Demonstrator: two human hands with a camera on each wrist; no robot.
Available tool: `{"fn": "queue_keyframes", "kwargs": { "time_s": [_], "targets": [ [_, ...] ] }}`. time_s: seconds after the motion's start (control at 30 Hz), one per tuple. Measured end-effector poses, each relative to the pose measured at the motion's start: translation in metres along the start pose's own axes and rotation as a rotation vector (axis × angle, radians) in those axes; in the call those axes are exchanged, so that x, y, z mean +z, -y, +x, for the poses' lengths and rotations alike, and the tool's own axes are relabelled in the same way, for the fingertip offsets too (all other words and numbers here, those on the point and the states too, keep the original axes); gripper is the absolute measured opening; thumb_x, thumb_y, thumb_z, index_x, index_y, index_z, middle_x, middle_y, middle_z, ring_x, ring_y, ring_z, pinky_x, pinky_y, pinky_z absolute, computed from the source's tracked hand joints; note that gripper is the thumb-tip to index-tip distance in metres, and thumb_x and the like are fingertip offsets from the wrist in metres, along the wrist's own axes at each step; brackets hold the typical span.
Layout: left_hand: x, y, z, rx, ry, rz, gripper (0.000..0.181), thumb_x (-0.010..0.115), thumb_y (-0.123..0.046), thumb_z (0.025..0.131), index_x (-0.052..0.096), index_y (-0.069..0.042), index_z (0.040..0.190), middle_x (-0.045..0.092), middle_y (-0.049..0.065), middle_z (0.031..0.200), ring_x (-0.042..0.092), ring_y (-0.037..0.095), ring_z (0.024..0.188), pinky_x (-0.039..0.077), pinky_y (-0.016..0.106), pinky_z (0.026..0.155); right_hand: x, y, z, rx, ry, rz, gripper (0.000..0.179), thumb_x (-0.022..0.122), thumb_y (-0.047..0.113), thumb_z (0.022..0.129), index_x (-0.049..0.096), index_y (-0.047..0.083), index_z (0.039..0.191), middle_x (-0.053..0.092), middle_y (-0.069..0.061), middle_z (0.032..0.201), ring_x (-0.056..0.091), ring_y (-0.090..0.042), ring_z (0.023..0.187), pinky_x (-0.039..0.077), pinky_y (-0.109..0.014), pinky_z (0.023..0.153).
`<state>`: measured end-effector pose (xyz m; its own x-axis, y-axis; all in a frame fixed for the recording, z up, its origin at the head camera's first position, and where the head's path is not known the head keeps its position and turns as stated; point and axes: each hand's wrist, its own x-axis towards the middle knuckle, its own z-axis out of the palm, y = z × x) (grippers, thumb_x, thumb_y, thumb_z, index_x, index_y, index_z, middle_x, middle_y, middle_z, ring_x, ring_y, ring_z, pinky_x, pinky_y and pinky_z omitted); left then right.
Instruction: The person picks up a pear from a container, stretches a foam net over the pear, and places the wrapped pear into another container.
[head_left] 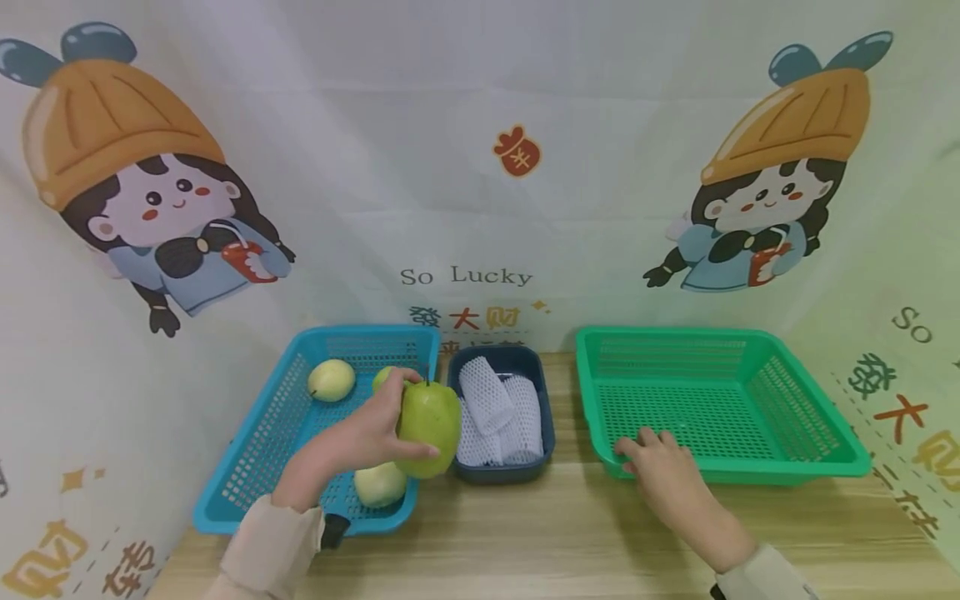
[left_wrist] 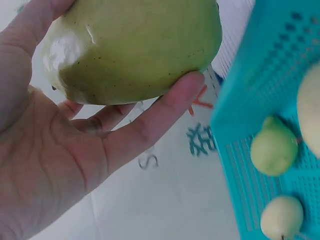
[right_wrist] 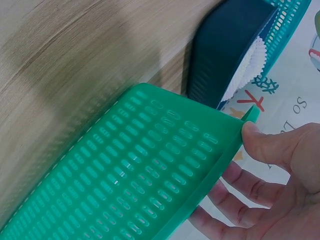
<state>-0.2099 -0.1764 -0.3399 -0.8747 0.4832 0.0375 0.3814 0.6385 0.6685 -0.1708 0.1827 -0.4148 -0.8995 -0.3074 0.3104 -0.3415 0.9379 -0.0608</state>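
My left hand [head_left: 367, 433] holds a large green pear [head_left: 431, 427] between thumb and fingers, up over the right side of the blue basket [head_left: 258, 425]. Its stem points upward in the head view. Close up in the left wrist view, the pear [left_wrist: 135, 50] shows small dark specks and a short pale mark. At the near left corner of the green basket [head_left: 720, 479], my right hand [head_left: 663, 475] grips the rim. The right wrist view has the thumb on the rim [right_wrist: 227, 157] and the other fingers curled behind it, partly hidden.
Pale yellow pears [head_left: 332, 381] and a greener one [head_left: 384, 379] lie in the blue basket. Between the baskets stands a dark blue box [head_left: 501, 475] with several white foam net sleeves [head_left: 487, 396]. A printed cloth [head_left: 480, 208] hangs behind the wooden table [head_left: 525, 542].
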Motion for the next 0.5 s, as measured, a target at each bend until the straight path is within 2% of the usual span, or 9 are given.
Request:
{"fn": "queue_keyframes", "kwargs": {
  "time_s": [0.3,0.5],
  "targets": [
    [0.036,-0.022,0.002,0.071,0.039,-0.055,0.087,0.080,-0.025,0.071,0.023,0.000,0.131,0.042,0.020,0.121,0.053,0.026,0.101,0.049,0.038,0.081,0.001,0.000,0.000,-0.018,-0.020,-0.018,0.021,0.074,0.009,0.074,0.065,0.013,0.093,0.058,-0.005,0.080,0.048,-0.018,0.064,0.042,-0.029,0.049],
    [0.063,-0.028,0.003,0.116,0.075,-0.044,0.085,0.081,-0.027,0.069,0.026,-0.001,0.129,0.044,0.018,0.120,0.053,0.025,0.103,0.048,0.039,0.085,0.000,0.000,0.000,-0.014,-0.009,-0.019,0.021,0.074,0.009,0.074,0.065,0.013,0.093,0.057,-0.005,0.080,0.045,-0.018,0.063,0.039,-0.027,0.049]
  ]
}}
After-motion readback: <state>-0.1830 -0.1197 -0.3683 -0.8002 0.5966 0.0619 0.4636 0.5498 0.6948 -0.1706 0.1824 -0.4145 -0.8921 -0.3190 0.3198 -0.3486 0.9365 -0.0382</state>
